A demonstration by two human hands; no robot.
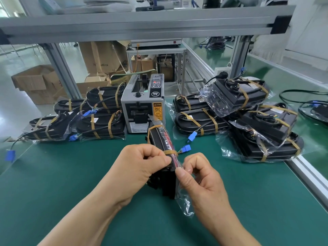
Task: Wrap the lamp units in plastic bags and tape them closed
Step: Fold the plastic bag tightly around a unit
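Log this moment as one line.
left hand: grips lamp unit | right hand: pinches plastic bag | tape dispenser: behind lamp unit | step: closing

black lamp unit (pixel 160 139), bagged, on edge

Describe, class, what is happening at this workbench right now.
A person is bagging a black lamp unit, held on edge at the bench. The left hand grips the unit; the right hand pinches the clear plastic bag beside a tan tape band. Finished taped units lie both sides of the tape machine.
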